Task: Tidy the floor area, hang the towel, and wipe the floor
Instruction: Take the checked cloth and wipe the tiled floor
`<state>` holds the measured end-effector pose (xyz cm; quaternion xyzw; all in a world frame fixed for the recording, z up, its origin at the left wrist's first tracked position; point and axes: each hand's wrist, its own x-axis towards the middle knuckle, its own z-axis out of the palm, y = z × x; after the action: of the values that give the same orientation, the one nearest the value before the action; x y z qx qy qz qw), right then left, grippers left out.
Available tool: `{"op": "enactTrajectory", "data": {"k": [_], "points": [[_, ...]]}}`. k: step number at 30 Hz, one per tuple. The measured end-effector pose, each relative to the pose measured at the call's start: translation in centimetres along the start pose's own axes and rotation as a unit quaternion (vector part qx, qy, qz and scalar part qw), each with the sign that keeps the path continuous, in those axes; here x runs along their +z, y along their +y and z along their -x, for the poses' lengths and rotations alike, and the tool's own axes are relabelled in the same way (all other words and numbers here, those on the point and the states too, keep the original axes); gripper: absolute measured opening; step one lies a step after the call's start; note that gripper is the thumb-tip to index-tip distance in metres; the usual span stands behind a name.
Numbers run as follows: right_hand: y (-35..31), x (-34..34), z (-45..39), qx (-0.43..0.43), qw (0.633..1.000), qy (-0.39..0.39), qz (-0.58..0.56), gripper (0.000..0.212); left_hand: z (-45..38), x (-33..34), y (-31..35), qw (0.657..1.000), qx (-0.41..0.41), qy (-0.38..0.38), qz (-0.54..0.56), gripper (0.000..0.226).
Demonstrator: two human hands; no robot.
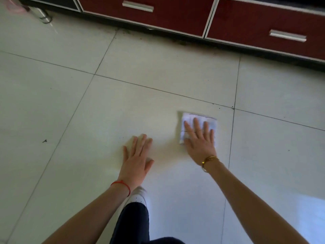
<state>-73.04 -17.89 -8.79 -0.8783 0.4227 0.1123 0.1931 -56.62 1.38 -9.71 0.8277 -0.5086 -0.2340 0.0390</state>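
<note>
Floor tiles [109, 110], pale and glossy, fill nearly the whole view and are crossed by thin dark grout lines. Nearest the camera, a dark trouser leg [131, 224] and a white shoe [139, 197] are seen between the two forearms. A red cord [122, 184] is worn on the left wrist, and a gold bracelet [210, 159] on the right.

The left hand [138, 158] is laid flat on the bare tile, its fingers straight and slightly spread; nothing is held by it. The right hand [200, 140] is pressed palm-down on a folded white cloth [210, 123], fingers straight and spread across it, with none curled round its edge. The cloth lies flat on the tile to the right of the left hand, apart from it, and its right edge sits just beside a grout line running away from the camera. A thin dark line is seen along the cloth's far edge; no writing can be read on it.

Open tile is seen on every side of the hands, broadly to the left and ahead. Small dark specks are scattered there, one at the left [44, 141] and several near the grout crossing [233, 107] beyond the cloth.

Farther off, the floor is bounded by a black plinth [175, 29] under red drawer fronts [167, 16] fitted with silver handles [138, 6]. At the far left corner a blurred metallic object [43, 14] rests on the floor; what it is cannot be told.
</note>
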Motion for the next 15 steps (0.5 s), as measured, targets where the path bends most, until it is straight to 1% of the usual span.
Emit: {"op": "enactTrajectory", "data": {"k": [2, 4, 6, 8, 9, 11, 13, 15], "points": [[3.2, -1.0, 0.0, 0.067, 0.998, 0.011, -0.01, 0.058, 0.3, 0.1, -0.5, 1.0, -0.012, 0.011, -0.002, 0.069], [5.6, -2.4, -0.9, 0.133, 0.991, 0.019, -0.019, 0.058, 0.5, 0.1, -0.8, 0.999, -0.051, 0.006, -0.001, 0.075], [6.7, -3.8, -2.8, 0.187, 0.982, 0.018, -0.024, 0.059, 0.5, 0.2, -1.1, 0.997, -0.071, 0.01, 0.003, 0.081], [6.2, -4.8, -5.0, 0.224, 0.974, 0.006, -0.03, 0.059, 0.5, 0.2, -1.4, 0.998, -0.066, 0.013, -0.007, 0.084], [5.6, -5.0, -6.1, 0.23, 0.973, 0.002, -0.032, 0.059, 0.5, 0.3, -1.5, 0.998, -0.063, 0.011, -0.011, 0.085], [3.8, -5.2, -8.2, 0.21, 0.977, 0.002, -0.03, 0.059, 0.5, 0.5, -1.7, 0.998, -0.055, 0.013, -0.015, 0.083], [1.2, -4.9, -10.0, 0.158, 0.987, 0.002, -0.016, 0.059, 0.6, 0.4, -1.8, 0.999, -0.041, 0.022, -0.022, 0.078], [-2.2, -4.0, -11.0, 0.088, 0.996, -0.011, 0.004, 0.059, 0.7, 0.3, -2.1, 0.999, -0.031, 0.029, -0.019, 0.072]]}}
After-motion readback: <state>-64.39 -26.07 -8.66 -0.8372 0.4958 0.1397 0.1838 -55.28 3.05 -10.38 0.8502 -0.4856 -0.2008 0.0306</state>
